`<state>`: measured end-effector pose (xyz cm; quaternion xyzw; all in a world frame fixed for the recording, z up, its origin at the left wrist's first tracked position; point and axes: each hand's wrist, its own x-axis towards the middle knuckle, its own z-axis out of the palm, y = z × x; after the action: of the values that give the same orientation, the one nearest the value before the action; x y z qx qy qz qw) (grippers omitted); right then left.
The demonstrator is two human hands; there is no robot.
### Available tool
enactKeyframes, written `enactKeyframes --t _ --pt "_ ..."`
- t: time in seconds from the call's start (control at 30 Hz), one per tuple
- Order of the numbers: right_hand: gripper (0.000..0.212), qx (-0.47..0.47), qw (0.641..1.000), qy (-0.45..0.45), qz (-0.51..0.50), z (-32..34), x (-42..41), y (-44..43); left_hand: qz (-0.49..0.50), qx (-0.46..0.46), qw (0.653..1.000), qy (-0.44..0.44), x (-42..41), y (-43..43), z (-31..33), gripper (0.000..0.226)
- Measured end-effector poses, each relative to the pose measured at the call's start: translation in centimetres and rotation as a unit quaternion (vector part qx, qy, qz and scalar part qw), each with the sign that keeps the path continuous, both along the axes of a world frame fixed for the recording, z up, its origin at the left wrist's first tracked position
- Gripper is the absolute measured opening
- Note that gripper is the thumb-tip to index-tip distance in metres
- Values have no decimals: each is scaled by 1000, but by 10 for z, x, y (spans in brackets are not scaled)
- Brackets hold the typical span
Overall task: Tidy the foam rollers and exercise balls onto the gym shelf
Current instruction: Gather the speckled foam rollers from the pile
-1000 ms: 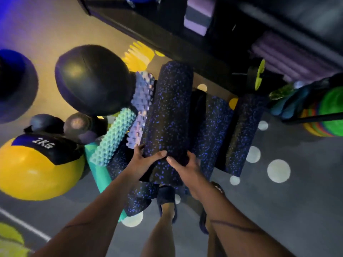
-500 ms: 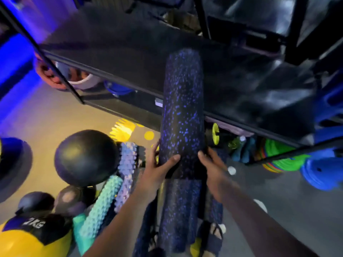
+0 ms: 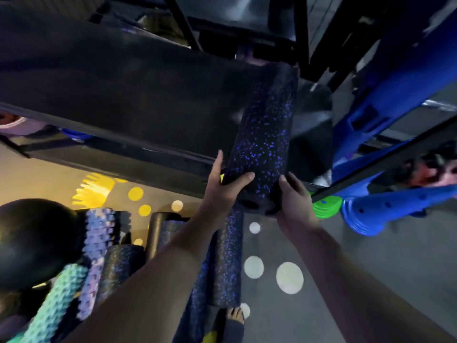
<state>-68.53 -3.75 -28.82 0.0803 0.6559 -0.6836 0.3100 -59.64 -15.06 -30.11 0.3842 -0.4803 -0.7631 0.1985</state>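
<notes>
While the left hand (image 3: 222,191) and right hand (image 3: 294,196) grasped the speckled roller (image 3: 264,137) lying across the front edge of the shelf (image 3: 123,100), other rollers (image 3: 227,256) and a black ball (image 3: 34,241) lay unshelved below.

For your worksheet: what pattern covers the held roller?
The foam roller: black with blue speckles; head view.
</notes>
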Motion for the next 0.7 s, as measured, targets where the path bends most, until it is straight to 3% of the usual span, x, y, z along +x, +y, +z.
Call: enactKeyframes --t 0.07,0.23,0.33,0.43,0.57,0.7 --pt "34 7 998 7 -68 -6 -32 3 5 -2 1000 4 -44 7 -1 116" --pt "46 -12 994 16 -108 -15 -85 19 -67 -121 989 -46 -125 24 -8 110" --pt "56 28 994 40 -95 -22 -97 29 -61 -195 973 -110 -150 36 -17 85" --pt "58 112 983 127 -66 -31 -107 38 -64 -254 958 -113 -160 42 -19 62" --pt "56 177 959 183 -128 -41 -120 40 -125 -228 963 -74 -168 38 -24 43" --pt "44 172 954 88 -228 -55 -131 47 -230 -176 957 -32 -176 50 -14 33"
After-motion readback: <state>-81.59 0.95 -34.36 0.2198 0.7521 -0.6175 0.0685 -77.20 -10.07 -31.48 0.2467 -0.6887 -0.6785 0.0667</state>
